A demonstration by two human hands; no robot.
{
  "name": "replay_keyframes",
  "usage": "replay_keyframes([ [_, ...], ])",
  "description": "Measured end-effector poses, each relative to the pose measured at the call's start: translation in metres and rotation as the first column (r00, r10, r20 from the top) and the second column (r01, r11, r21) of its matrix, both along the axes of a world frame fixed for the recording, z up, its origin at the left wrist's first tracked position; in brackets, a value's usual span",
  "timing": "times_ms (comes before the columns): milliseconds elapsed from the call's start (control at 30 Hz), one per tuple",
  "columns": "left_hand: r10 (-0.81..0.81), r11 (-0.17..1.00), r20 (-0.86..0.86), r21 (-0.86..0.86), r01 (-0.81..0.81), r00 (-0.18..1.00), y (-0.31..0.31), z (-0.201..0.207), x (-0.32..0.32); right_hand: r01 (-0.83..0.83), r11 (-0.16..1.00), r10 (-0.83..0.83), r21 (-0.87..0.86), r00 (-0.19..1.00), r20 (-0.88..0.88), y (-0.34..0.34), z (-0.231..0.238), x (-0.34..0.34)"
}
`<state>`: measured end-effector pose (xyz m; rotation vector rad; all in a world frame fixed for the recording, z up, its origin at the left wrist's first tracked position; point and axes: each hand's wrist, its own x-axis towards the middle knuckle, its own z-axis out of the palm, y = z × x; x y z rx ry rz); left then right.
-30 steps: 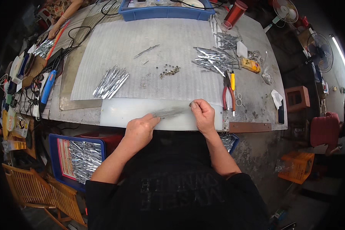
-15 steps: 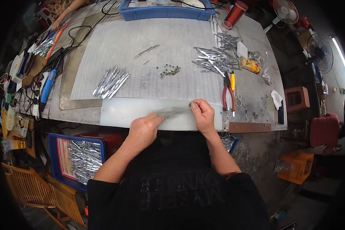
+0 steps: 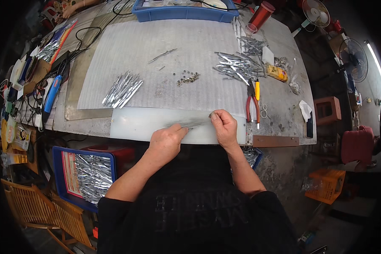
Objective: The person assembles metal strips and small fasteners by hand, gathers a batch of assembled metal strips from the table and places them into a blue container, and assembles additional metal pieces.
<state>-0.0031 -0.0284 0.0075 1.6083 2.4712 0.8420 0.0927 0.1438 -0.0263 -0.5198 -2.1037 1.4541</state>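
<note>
My left hand (image 3: 168, 140) is closed in a pinch low over a white board (image 3: 135, 127) at the table's front edge. A thin dark metal piece (image 3: 191, 128) just shows at its fingertips; most of it is hidden. To the right, my right hand (image 3: 225, 129) is closed, thumb against bent fingers. Something small and dark shows at its thumb tip, too small to name. A grey smudge (image 3: 194, 120) marks the board between the hands. Beyond lie a bundle of silvery metal strips (image 3: 122, 89), small brass and dark rings (image 3: 188, 79) and a single thin metal rod (image 3: 162, 55).
More metal strips (image 3: 237, 67) lie at the right, near red-handled pliers (image 3: 252, 106), a yellow-handled tool (image 3: 257, 91) and a yellow packet (image 3: 277, 72). A blue tray (image 3: 184, 15) stands at the back. Below left is a blue bin (image 3: 60, 178) of strips. Another person's arm (image 3: 78, 6) reaches in far left.
My left hand has slid a little to the right across the board, nearer my right hand, which stays in place. The other person's hand at the far left has drawn back.
</note>
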Motion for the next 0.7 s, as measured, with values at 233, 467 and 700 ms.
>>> replay_keyframes([
  [233, -0.031, 0.999, -0.003, -0.036, 0.030, 1.000, -0.005, 0.003, -0.004, 0.036, 0.999, -0.038, -0.027, 0.998, -0.052, 0.001, 0.000, -0.003],
  [467, 0.004, 1.000, -0.027, -0.028, -0.005, 1.000, -0.011, 0.001, -0.009, 0.048, 0.999, -0.048, -0.006, 0.997, -0.066, 0.001, 0.001, -0.007],
  [700, 0.108, 0.994, 0.038, -0.001, -0.108, 0.993, -0.028, 0.001, -0.013, 0.048, 0.997, -0.050, -0.066, 0.998, -0.031, 0.001, -0.002, 0.001],
])
